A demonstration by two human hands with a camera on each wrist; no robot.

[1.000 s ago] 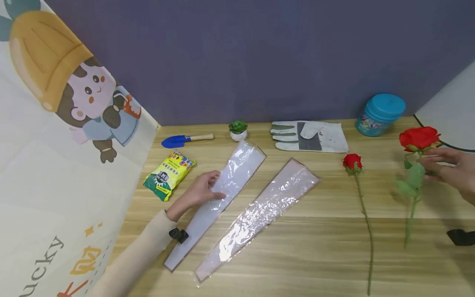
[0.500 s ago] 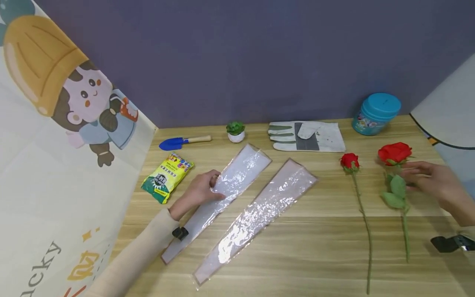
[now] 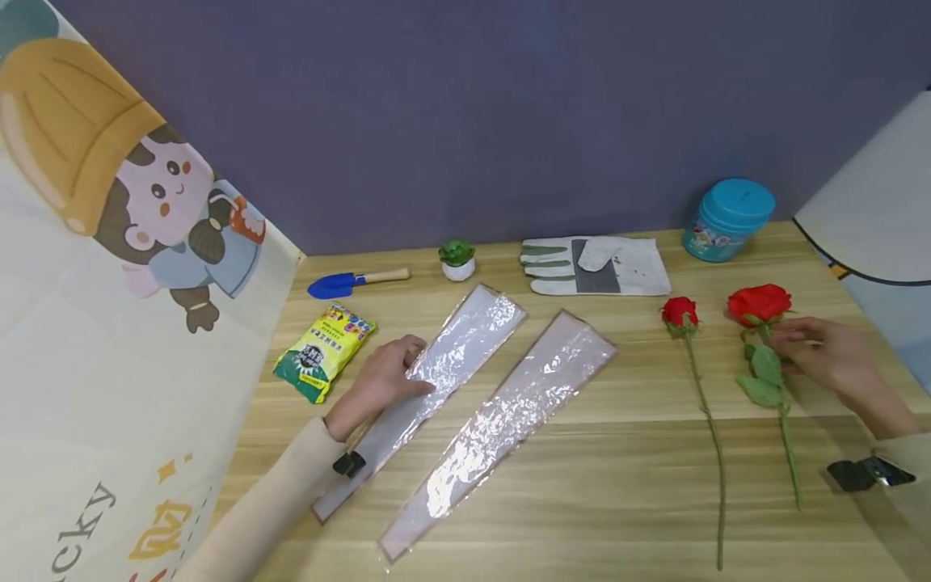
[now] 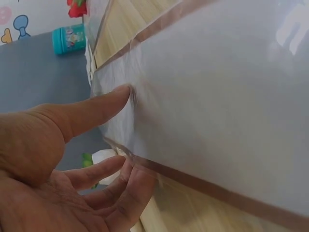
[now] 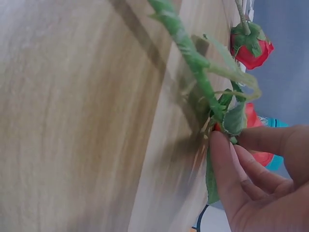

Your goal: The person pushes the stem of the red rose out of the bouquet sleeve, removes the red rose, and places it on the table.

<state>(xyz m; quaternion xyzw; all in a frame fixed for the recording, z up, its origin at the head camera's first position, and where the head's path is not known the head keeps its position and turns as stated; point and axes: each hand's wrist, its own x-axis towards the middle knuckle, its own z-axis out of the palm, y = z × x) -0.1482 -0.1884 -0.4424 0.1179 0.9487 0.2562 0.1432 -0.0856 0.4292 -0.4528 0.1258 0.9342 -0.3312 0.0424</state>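
My left hand point(image 3: 385, 376) is at a long tapered clear plastic flower sleeve point(image 3: 451, 347), its thumb on the face and its fingers at the left edge. In the left wrist view the film point(image 4: 207, 96) creases by the thumb tip. To the right lies a second, similar sleeve point(image 3: 502, 420). My right hand point(image 3: 822, 356) pinches the stem of a red rose point(image 3: 760, 303), just below the bloom; in the right wrist view the green stem point(image 5: 183, 43) runs up from the fingertips. A smaller red rose point(image 3: 680, 313) lies left of it, stem toward me.
Along the back are a blue trowel point(image 3: 356, 281), a small potted succulent point(image 3: 457, 259), a work glove point(image 3: 596, 265) and a lidded turquoise tub point(image 3: 727, 222). A yellow and green packet point(image 3: 323, 352) lies left of my left hand. The purple wall point(image 3: 465, 121) bounds the table behind.
My right hand has brought the large rose leftward and down, near the smaller one. The left sleeve has turned slightly, with my left hand still at it. The whole view has shifted a little.
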